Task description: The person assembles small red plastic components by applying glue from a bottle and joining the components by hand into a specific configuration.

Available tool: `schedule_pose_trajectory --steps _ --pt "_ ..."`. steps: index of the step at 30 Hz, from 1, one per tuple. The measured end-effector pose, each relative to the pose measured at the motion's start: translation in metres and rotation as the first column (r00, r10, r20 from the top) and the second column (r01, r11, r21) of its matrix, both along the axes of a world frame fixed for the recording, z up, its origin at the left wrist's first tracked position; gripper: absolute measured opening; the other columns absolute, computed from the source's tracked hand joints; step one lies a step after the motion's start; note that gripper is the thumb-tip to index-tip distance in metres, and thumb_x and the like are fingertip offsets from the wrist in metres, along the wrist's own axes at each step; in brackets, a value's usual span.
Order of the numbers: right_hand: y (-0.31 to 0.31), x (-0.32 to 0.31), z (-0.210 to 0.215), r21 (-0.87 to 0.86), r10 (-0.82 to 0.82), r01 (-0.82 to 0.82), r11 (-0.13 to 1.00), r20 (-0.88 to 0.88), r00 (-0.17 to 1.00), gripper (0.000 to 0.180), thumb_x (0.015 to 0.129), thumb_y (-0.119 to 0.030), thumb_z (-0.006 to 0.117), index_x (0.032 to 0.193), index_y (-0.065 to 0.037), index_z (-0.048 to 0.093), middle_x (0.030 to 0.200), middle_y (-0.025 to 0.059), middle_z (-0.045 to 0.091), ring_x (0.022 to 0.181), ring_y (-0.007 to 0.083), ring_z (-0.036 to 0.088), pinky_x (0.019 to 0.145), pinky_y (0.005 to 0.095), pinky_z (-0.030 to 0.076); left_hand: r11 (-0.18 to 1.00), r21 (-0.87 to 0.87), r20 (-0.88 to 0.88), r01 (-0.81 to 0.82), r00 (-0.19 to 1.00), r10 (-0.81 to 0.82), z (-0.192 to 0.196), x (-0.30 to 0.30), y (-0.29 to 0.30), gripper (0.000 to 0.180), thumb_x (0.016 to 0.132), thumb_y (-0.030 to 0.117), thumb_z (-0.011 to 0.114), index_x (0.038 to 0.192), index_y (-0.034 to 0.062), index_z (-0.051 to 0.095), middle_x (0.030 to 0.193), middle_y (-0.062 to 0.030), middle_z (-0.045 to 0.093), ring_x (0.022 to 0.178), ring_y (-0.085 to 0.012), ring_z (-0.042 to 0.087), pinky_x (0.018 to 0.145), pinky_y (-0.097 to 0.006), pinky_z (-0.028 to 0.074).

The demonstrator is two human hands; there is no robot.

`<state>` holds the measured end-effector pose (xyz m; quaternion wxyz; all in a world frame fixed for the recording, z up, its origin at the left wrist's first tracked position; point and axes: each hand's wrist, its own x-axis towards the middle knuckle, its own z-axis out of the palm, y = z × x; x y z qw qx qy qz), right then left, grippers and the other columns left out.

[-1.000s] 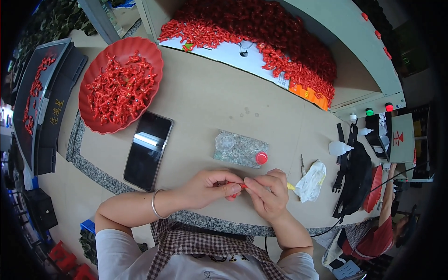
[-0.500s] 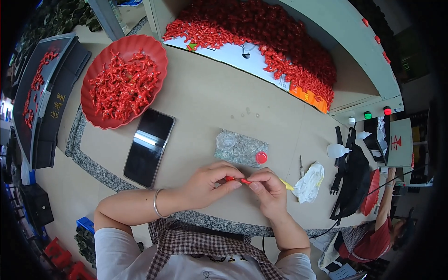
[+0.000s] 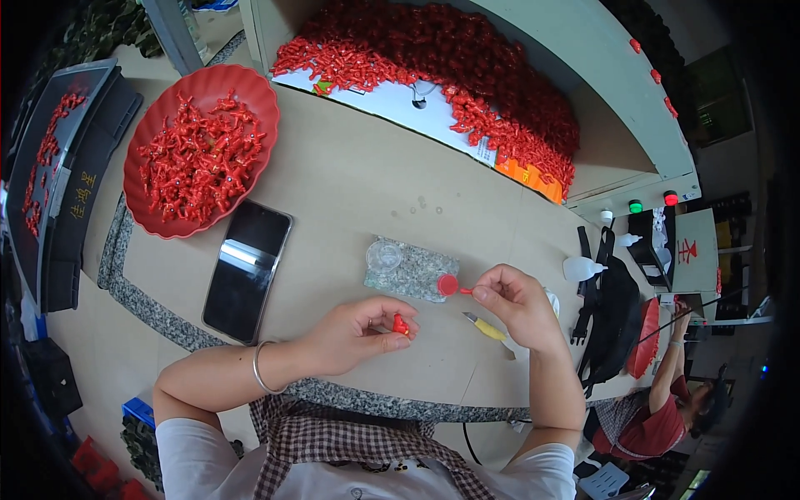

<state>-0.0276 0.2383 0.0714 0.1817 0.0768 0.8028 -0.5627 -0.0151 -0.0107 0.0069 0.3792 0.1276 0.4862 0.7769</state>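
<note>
At the far left of the desk [image 3: 350,183], a red bowl [image 3: 142,108] of small red pieces sits within arm's reach, a dark phone [image 3: 247,271] below it. Left hand [image 3: 354,333] pinches one red piece [image 3: 401,324], its grip closed tight, held up off the surface. Right hand [image 3: 518,304] nips a thin red pin [image 3: 467,291] just beside a clear bag [image 3: 408,269], likely ready for joining.

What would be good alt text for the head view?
The left hand pinches a small red plastic piece while the right hand holds a thin red part over a beige table, beside a black phone and a red bowl of red pieces.
</note>
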Motion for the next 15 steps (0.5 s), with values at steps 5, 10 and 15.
schedule_pose_trajectory --steps 5,10,15 --pt "-0.002 -0.019 0.0 0.105 0.125 -0.145 0.984 0.17 0.977 0.01 0.081 -0.01 0.062 0.081 0.0 0.058 0.067 -0.0017 0.055 0.061 0.004 0.047 0.055 0.0197 0.04 0.999 -0.05 -0.133 -0.004 0.991 -0.003 0.0 0.0 0.001 0.029 0.085 0.009 0.058 0.113 0.003 0.05 0.1 -0.0053 0.058 0.092 -0.0107 0.056 0.084 -0.026 0.046" --pt "-0.011 -0.031 0.004 0.147 0.137 -0.182 0.972 0.276 0.951 0.008 0.079 -0.008 0.063 0.08 0.0 0.059 0.072 -0.002 0.057 0.066 0.0032 0.048 0.059 0.0182 0.039 0.999 -0.031 -0.135 -0.007 0.991 0.003 -0.004 0.003 -0.002 0.032 0.085 0.011 0.059 0.115 0.004 0.05 0.1 -0.0046 0.058 0.091 -0.0104 0.056 0.082 -0.026 0.046" --pt "-0.008 -0.036 -0.001 0.171 0.137 -0.19 0.967 0.28 0.95 0.009 0.077 -0.008 0.063 0.079 -0.001 0.06 0.072 -0.0012 0.058 0.065 0.0043 0.049 0.059 0.0187 0.039 0.996 -0.084 -0.108 0.0 0.994 -0.009 0.008 0.001 -0.002 0.03 0.086 0.013 0.058 0.115 0.005 0.052 0.1 -0.0045 0.058 0.091 -0.01 0.055 0.081 -0.025 0.046"
